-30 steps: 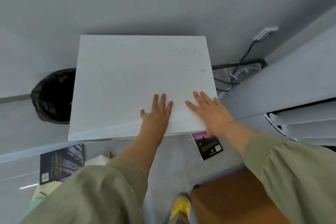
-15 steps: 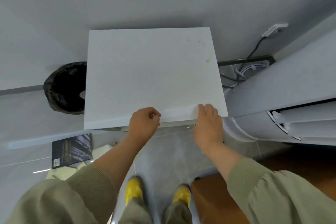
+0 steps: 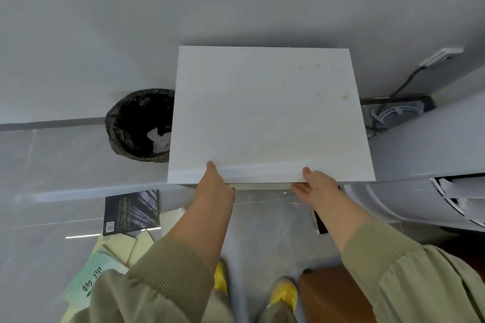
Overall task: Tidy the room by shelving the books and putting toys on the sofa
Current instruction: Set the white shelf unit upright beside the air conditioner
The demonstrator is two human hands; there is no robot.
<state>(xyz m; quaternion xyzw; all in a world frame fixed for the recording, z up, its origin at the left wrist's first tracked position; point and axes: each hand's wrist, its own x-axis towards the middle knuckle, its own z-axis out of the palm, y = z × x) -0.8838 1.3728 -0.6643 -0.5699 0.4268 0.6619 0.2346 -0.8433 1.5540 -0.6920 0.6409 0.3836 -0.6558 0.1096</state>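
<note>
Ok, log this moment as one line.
left hand grips front edge of white square tabletop | right hand grips same edge | black paperback book lies on grey tiled floor, unshelved

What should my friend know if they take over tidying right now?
Left hand: grips the front edge of the white panel, thumb on top.
Right hand: same grip, further right.
Books: the black book, pale books and green book lie on the floor at left. Another dark book lies half hidden under the right forearm. No toys in view.
Done: nothing visibly shelved.
Left: pick up every book, shelve them, then find toys for the sofa.
</note>
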